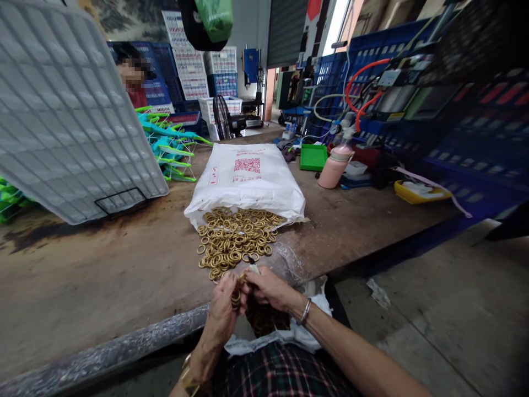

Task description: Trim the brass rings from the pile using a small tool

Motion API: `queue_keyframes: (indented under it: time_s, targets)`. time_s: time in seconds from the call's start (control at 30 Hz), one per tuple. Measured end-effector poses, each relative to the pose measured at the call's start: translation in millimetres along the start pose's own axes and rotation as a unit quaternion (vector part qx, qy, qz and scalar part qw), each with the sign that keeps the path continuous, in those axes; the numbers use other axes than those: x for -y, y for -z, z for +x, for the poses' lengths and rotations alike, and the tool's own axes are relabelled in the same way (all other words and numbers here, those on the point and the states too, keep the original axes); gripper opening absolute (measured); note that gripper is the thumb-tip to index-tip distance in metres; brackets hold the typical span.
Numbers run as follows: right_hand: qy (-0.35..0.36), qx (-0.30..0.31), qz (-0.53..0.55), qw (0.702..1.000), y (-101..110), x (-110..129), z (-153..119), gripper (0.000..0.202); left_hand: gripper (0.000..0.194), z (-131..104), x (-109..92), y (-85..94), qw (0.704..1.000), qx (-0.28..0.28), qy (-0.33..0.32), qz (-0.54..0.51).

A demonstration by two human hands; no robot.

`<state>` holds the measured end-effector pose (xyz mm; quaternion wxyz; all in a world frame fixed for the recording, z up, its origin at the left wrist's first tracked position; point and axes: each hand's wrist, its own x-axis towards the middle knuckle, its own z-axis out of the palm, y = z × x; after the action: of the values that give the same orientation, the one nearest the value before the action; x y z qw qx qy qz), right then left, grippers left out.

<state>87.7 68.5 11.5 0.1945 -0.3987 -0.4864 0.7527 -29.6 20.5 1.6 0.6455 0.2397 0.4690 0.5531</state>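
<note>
Several gold-coloured rings (235,298) are held in my left hand (223,306), its fingers curled round them just past the table's front edge. Close beside it, my right hand (266,286) is closed on a small white-handled tool (254,268) with a dark pointed tip; its exact kind is unclear. The fingertips of both hands meet at a ring. In front of them a heap of gold-coloured rings (231,242) spills from the mouth of a white sack (248,176) with red print. Below my hands, an open white sack (322,306) holds darker-looking rings in shadow.
A grey-white plastic crate (82,121) stands tilted at the left, with bright green and blue pieces (173,146) behind it. A pink bottle (334,165), a green tray (313,157) and a yellow basket (421,193) stand right. Another person (134,77) is beyond the crate.
</note>
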Motion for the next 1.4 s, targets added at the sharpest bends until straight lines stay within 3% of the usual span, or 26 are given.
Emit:
queue_keyframes:
  time_s: [0.13,0.2,0.3,0.5,0.63,0.77,0.87,0.93,1.17,1.4]
  targets:
    - [0.036,-0.015,0.000,0.999,3.4,-5.1,4.0,0.021,0.046,0.5,-2.9,-4.7,0.999,-0.031,0.003,0.030]
    - [0.094,-0.080,-0.045,0.991,5.7,-8.1,7.3,0.014,0.044,0.9,-3.3,-5.7,0.999,-0.032,-0.002,0.035]
    - [0.187,-0.165,-0.147,0.957,10.2,-11.0,9.6,0.007,0.041,1.8,-0.7,-4.1,1.000,-0.023,0.002,0.020]
    - [0.300,-0.139,-0.279,0.902,18.3,-12.5,3.5,0.015,0.039,2.5,3.8,-2.7,0.999,-0.021,0.026,0.009]
    - [0.275,-0.147,-0.254,0.915,16.5,-9.3,2.1,0.014,0.040,2.3,1.6,-5.5,0.999,-0.017,0.010,0.039]
    - [0.163,-0.165,-0.140,0.963,14.1,-7.7,4.3,0.023,0.036,4.2,3.7,-4.1,0.991,-0.043,-0.040,0.116]
    - [0.069,-0.117,-0.038,0.990,14.4,-9.0,5.7,0.033,0.035,5.1,6.8,-3.1,0.980,-0.043,-0.079,0.179]
    - [0.043,-0.091,-0.011,0.995,15.1,-9.4,6.0,0.034,0.034,4.2,7.6,-3.7,0.978,-0.027,-0.086,0.189]
    - [0.143,-0.140,-0.122,0.972,14.5,-5.0,5.7,0.030,0.031,-1.1,4.5,-5.4,0.997,0.028,-0.018,0.068]
    - [0.177,-0.146,-0.158,0.960,11.7,2.2,0.2,0.018,0.035,-2.2,3.1,-5.6,0.999,0.034,-0.001,0.030]
